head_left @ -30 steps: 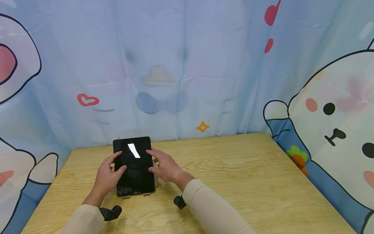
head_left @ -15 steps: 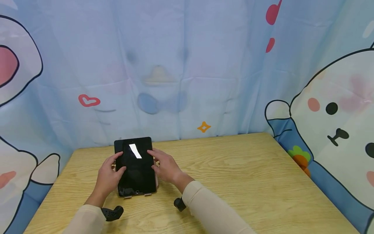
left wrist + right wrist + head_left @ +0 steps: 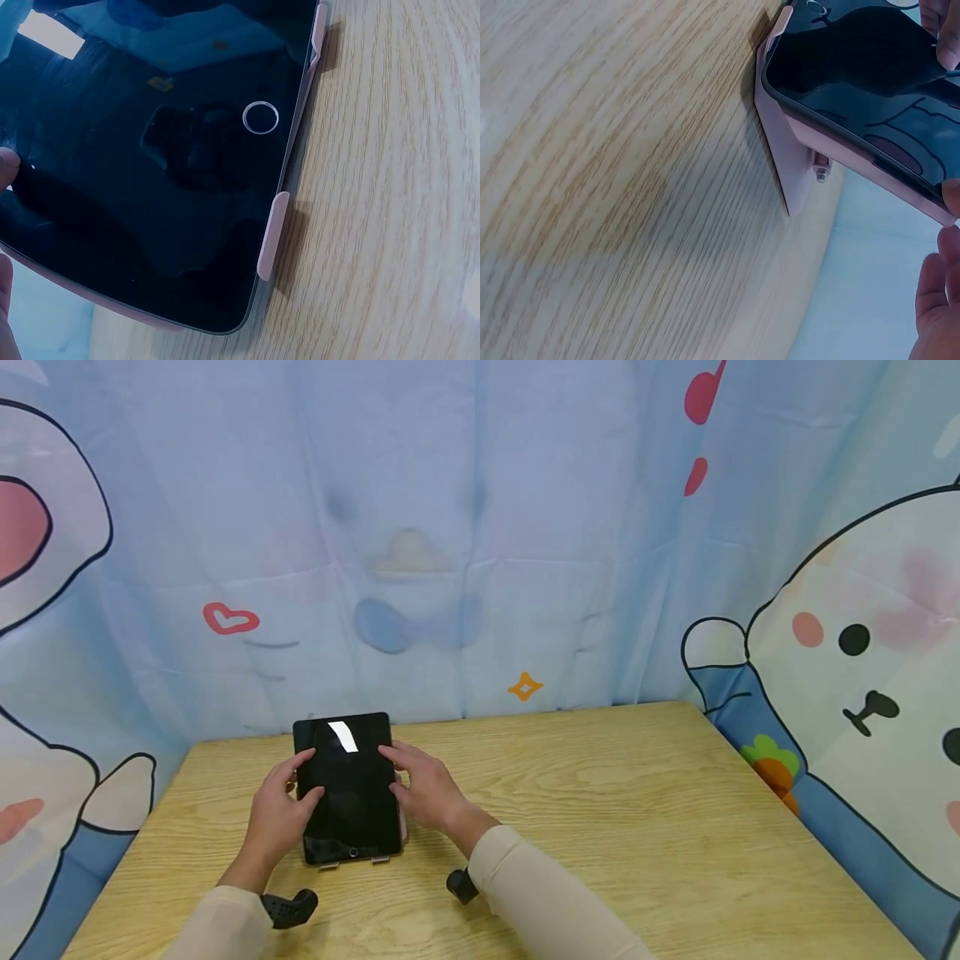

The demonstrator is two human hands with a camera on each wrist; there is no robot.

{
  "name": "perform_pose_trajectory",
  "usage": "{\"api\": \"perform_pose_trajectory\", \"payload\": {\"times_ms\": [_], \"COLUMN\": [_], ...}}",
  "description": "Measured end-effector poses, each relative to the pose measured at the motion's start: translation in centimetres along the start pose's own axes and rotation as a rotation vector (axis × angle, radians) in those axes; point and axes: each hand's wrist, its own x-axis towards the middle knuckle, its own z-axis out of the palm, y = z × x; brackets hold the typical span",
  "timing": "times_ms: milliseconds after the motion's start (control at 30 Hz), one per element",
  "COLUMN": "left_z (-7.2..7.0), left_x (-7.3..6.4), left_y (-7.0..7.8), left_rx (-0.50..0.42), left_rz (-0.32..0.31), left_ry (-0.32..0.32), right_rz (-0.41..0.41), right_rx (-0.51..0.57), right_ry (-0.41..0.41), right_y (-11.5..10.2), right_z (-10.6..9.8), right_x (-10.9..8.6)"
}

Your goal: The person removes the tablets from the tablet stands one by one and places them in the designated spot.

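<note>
A black tablet leans back, screen toward me, on a pink tablet stand. Its lower edge sits behind the stand's two small front lips. My left hand holds the tablet's left side, with the thumb on the screen. At the opposite side my right hand grips the edge, its thumb at the front. Other fingers of the right hand show behind the stand's back plate in the right wrist view. A hinge shows between the stand's base and back plate.
The stand is on a light wooden table, toward its back left. Behind the table hangs a pale blue cartoon curtain. Black wrist-worn devices sit below both hands.
My right thumb has slid from the screen toward the tablet's right edge. The light reflection on the screen has shifted upward, and the tablet's tilt looks slightly different. The left hand keeps its hold.
</note>
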Motion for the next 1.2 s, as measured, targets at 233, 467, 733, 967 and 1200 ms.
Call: {"api": "perform_pose_trajectory", "payload": {"times_ms": [233,467,733,967,1200], "left_z": [0.0,-0.2,-0.5,-0.4,-0.4], "left_x": [0.0,0.0,0.2,0.2,0.3], "left_y": [0.0,0.3,1.1,1.6,2.1], "left_rx": [-0.004,0.013,0.022,0.043,0.026], "left_rz": [-0.016,0.007,0.037,0.058,0.06], "left_ry": [0.007,0.014,0.035,0.051,0.057], "right_rz": [-0.003,-0.001,-0.023,-0.008,-0.041], "right_rx": [-0.001,0.031,0.031,0.079,0.105], "right_ry": [0.016,0.046,0.079,0.104,0.147], "right_y": [-0.1,-0.1,-0.2,0.0,0.2], "right_z": [0.1,0.2,-0.2,-0.5,-0.8], "right_x": [0.0,0.1,0.3,0.4,0.3]}}
